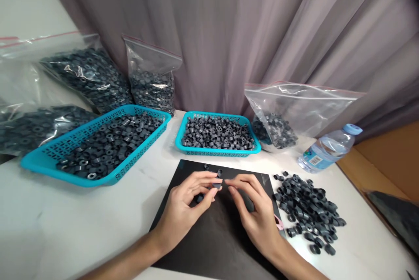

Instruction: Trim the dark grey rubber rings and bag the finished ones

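- The left hand (186, 203) grasped a small dark piece (217, 186) between thumb and fingers, above the far half of a black mat (209, 240).
- The right hand (257, 203) was just to the right, thumb and forefinger drawn close together and pointing at that piece; whether they pinched anything was too small to tell.
- A few loose dark parts (220, 172) lay on the mat, beyond and beneath the left hand's fingers.
- To the right of the mat, a heap of dark rings (307, 210) spread over the white desk (65, 219).
- A pink object (279, 222), mostly hidden, showed beside the right hand.
- Beyond the mat stood a blue basket (216, 153) of small dark parts; a larger basket (62, 178), similarly filled, sat at the left.
- Clear bags (91, 79) of dark parts stood at far left; another bag (281, 133) slumped at far right, near a tilted-looking bottle (330, 149).
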Available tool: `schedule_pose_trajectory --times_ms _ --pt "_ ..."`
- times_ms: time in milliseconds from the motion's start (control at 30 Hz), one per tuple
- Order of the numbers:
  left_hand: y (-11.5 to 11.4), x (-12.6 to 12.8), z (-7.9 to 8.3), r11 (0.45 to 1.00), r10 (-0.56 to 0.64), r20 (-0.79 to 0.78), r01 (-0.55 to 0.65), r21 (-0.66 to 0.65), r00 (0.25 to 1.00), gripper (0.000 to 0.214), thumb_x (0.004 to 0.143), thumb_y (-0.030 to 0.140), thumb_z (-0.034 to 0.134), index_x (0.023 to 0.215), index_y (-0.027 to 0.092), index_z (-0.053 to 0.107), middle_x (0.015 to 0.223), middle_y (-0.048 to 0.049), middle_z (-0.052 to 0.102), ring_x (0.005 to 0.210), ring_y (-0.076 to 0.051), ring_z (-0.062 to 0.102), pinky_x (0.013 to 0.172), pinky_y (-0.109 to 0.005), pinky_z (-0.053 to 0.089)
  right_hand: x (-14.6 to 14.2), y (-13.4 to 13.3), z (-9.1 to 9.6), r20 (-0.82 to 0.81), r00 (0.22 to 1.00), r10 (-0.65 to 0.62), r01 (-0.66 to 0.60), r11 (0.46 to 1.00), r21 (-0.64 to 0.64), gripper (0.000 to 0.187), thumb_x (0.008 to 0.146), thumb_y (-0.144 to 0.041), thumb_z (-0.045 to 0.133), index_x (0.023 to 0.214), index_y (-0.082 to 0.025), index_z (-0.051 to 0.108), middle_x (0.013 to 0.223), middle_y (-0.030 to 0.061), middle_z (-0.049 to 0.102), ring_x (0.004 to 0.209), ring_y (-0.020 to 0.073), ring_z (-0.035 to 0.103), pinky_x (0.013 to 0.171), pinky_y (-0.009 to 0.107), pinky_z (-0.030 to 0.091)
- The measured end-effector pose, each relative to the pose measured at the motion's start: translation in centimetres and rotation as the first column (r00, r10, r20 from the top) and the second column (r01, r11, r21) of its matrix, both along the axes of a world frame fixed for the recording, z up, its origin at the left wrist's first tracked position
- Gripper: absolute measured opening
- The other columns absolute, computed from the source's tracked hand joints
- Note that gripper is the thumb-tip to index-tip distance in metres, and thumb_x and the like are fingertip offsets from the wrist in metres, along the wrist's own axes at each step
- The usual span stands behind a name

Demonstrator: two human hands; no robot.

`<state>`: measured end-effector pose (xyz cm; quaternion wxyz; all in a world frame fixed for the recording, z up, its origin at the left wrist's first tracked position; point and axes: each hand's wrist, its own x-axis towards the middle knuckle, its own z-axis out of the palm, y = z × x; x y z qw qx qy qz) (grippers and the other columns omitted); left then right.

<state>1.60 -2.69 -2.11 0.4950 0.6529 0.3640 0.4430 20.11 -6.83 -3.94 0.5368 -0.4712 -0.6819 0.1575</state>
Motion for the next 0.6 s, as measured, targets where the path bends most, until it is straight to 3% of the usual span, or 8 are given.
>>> schedule_pose_trajectory --times_ms 267,467,600 --pt "0.05 0.06 0.58 0.998 0.018 -0.078 -0.013 0.061 0.997 0.022 0.090 0.025 0.066 0.112 0.024 0.065 0.113 -0.0034 0.075 0.097 -0.017 0.074 0.089 -0.030 0.061 0.00 -0.06 -0.40 0.035 0.998 0.055 -0.057 0.998 0.042 0.021 0.098 -0.012 0.054 0.112 -0.026 0.059 0.106 0.0058 0.064 0.102 0.0212 0.061 0.092 0.037 0.051" --pt "0.02 0.07 0.52 0.994 0.014 -0.140 0.001 0.108 0.990 0.026 0.091 0.025 0.064 0.117 0.024 0.065 0.116 -0.0049 0.075 0.098 -0.019 0.073 0.089 -0.032 0.062 -0.13 0.03 -0.74 -0.063 0.996 0.058 -0.059 0.998 -0.021 0.016 0.100 -0.016 0.053 0.112 -0.026 0.058 0.106 0.0065 0.058 0.096 0.0184 0.063 0.083 0.032 0.058" --pt "0.06 0.13 0.51 0.995 -0.034 -0.149 0.047 0.084 0.988 0.030 0.092 0.025 0.062 0.122 0.025 0.063 0.117 -0.0052 0.075 0.097 -0.018 0.074 0.090 -0.033 0.062 -0.04 -0.14 -0.84 -0.041 0.998 0.044 -0.044 0.999 0.004 0.014 0.098 -0.018 0.056 0.109 -0.026 0.061 0.104 0.0068 0.059 0.098 0.0202 0.063 0.083 0.034 0.058"
